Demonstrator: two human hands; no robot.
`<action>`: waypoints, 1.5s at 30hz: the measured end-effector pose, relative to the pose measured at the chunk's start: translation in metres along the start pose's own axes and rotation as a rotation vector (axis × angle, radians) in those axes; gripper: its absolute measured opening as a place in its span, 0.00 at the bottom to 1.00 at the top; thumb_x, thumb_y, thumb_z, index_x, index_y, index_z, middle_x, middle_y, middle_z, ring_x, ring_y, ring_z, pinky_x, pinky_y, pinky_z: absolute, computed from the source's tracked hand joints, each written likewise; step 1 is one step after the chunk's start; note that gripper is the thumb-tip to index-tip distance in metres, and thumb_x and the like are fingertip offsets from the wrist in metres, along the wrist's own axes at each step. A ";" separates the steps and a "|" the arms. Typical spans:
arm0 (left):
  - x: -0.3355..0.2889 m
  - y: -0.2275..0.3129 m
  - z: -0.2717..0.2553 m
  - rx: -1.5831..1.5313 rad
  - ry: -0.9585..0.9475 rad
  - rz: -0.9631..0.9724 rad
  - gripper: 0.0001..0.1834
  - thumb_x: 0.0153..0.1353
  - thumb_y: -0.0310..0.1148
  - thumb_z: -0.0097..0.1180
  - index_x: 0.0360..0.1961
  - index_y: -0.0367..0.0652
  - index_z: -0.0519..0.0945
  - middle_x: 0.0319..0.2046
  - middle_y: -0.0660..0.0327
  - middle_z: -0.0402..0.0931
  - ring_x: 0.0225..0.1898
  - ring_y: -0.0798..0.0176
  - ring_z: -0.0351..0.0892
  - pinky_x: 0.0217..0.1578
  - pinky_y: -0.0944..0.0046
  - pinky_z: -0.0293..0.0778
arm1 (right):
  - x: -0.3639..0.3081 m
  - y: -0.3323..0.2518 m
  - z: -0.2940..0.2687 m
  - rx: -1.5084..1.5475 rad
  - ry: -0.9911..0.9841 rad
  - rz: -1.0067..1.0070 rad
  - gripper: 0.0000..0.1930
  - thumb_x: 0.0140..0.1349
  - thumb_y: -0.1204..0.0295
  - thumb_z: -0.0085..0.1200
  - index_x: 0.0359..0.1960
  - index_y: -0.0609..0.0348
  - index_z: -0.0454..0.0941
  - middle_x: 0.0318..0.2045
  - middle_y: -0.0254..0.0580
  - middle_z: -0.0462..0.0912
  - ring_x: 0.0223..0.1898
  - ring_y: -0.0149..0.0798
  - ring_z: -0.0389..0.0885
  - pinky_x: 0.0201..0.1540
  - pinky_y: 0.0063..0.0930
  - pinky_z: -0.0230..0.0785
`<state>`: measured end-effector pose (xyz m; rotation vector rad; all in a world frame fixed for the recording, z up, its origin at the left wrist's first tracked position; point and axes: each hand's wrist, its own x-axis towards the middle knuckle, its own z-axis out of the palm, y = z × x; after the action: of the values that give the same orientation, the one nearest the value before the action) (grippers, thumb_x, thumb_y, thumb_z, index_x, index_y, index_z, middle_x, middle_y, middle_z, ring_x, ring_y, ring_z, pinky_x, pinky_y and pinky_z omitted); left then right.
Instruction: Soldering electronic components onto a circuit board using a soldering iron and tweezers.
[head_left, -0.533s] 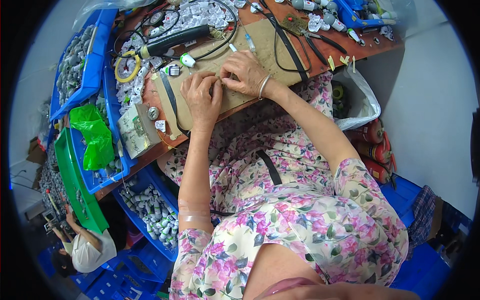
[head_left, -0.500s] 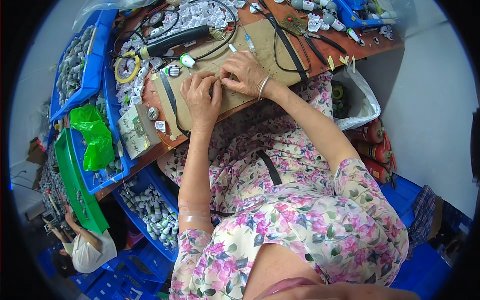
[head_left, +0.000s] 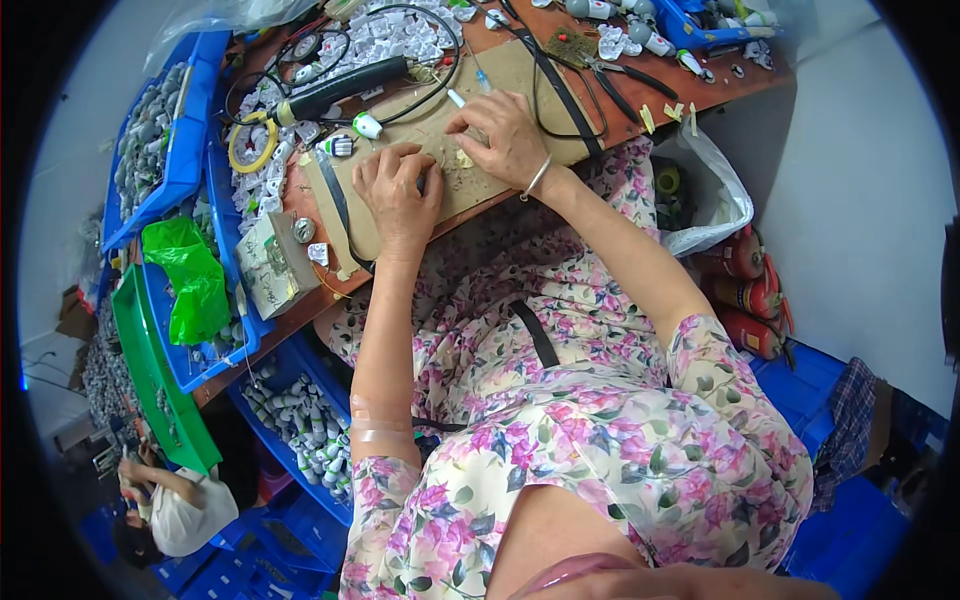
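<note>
You sat at the red-brown desk (head_left: 735, 90) with both hands low over the flat brown cardboard (head_left: 425, 125), and you seemed to be in the middle of a small, fiddly step with little parts. Your left hand (head_left: 400, 200) was over the near left part of the cardboard, with its fingers curled and a small dark thing (head_left: 421, 183) peeking out by the thumb. Most of that dark thing was hidden, so I could not tell if the left grip pinched it or only lay over it. Your right hand (head_left: 508, 140) was to the right and a bit farther, thumb and fingers bent; I could not tell if that grip was spread, pressed together or pinching something tiny. A pale scrap (head_left: 463, 159) lay on the cardboard between your hands. On the far side of your left hand sat a green and white part (head_left: 367, 125), with a striped part (head_left: 338, 146) to its left. A white stick (head_left: 456, 98) lay near your right fingers, on their far side. I think the next move called for a steady left hand, and for light right fingertips brought in to the dark thing.
</note>
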<state>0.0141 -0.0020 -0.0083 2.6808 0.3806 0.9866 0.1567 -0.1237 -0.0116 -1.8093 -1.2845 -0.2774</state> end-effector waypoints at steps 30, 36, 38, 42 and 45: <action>0.004 -0.007 -0.003 0.068 -0.067 0.243 0.15 0.55 0.27 0.58 0.45 0.46 0.84 0.41 0.53 0.79 0.44 0.47 0.76 0.47 0.48 0.70 | -0.018 0.010 0.051 -0.182 0.180 -0.034 0.10 0.42 0.58 0.60 0.15 0.47 0.78 0.18 0.39 0.78 0.25 0.48 0.77 0.31 0.44 0.67; 0.005 -0.032 0.019 0.097 0.086 0.364 0.07 0.57 0.34 0.62 0.32 0.42 0.83 0.37 0.61 0.80 0.40 0.50 0.76 0.41 0.51 0.71 | -0.014 0.029 0.081 -0.263 0.201 -0.200 0.06 0.44 0.59 0.59 0.18 0.41 0.80 0.24 0.27 0.80 0.37 0.39 0.76 0.46 0.43 0.61; 0.001 -0.034 0.018 0.175 -0.025 0.276 0.09 0.63 0.37 0.61 0.32 0.43 0.82 0.39 0.63 0.80 0.43 0.53 0.77 0.46 0.52 0.69 | -0.014 0.027 0.083 -0.239 0.246 -0.216 0.06 0.45 0.60 0.59 0.18 0.41 0.79 0.23 0.26 0.79 0.36 0.39 0.76 0.45 0.42 0.61; -0.002 -0.036 0.021 0.174 -0.012 0.256 0.06 0.60 0.37 0.62 0.33 0.47 0.83 0.39 0.66 0.80 0.44 0.55 0.77 0.49 0.52 0.67 | -0.018 0.023 0.077 -0.172 0.142 -0.198 0.08 0.47 0.62 0.59 0.21 0.49 0.77 0.27 0.34 0.78 0.39 0.43 0.75 0.50 0.44 0.60; 0.000 -0.033 0.020 0.192 0.003 0.243 0.05 0.58 0.36 0.62 0.32 0.48 0.83 0.39 0.67 0.80 0.44 0.55 0.77 0.49 0.52 0.66 | -0.015 0.023 0.077 -0.154 0.149 -0.206 0.08 0.46 0.62 0.59 0.20 0.49 0.77 0.26 0.34 0.77 0.39 0.42 0.75 0.49 0.44 0.60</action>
<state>0.0219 0.0254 -0.0334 2.9530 0.1586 1.0687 0.1473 -0.0772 -0.0783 -1.7470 -1.3755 -0.6284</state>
